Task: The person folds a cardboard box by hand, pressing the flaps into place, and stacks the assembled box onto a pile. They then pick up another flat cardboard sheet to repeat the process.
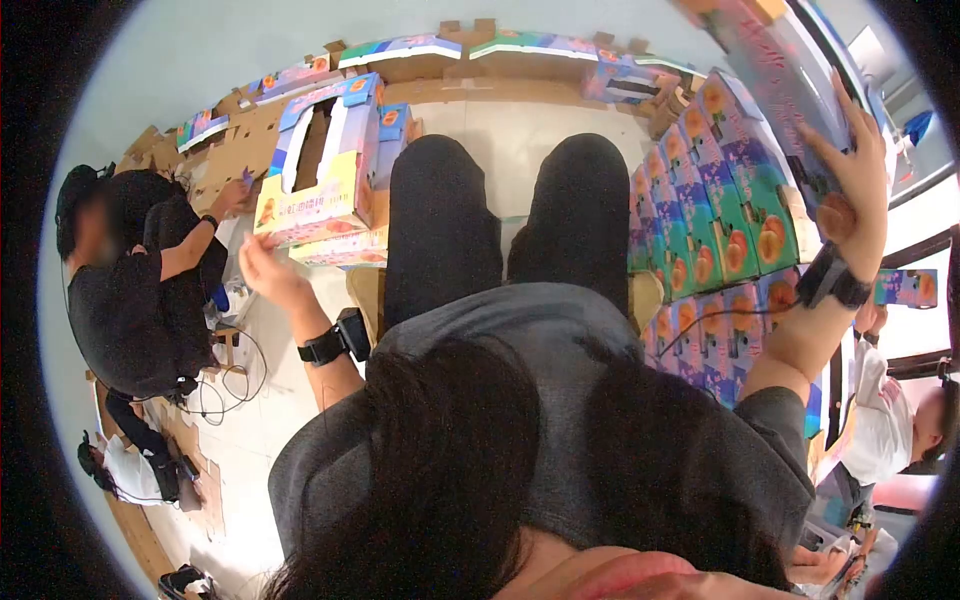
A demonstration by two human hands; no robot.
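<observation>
Close by are long dark hair (440,470), a gray shirt (570,370) and two dark knees (440,200). Each arm has a black band at the wrist.

The left hand (277,272) is out to the left, at the near bottom corner of the yellow box (315,215). Its fingers are a bit bent. I cannot tell if they grip the box or just rest by it. The yellow box sits just left of the knees. It has a long dark hole in its top, and it leans on top of another box (345,248).

The right hand (855,165) is up high on the right. Its fingers are spread out over the side of the big box (765,80). I cannot tell if they squeeze it. That box is tilted, above a tall stack (720,200) of bright boxes with peaches on them.

Farther off on the left, a person in black (135,310) bends over, with one hand near brown cardboard (235,150). Past them is a person in white (130,465). On the right, one more person (880,410) wears white, near a small bright box (908,288). At the back, more boxes (400,48) line the wall (250,40).
</observation>
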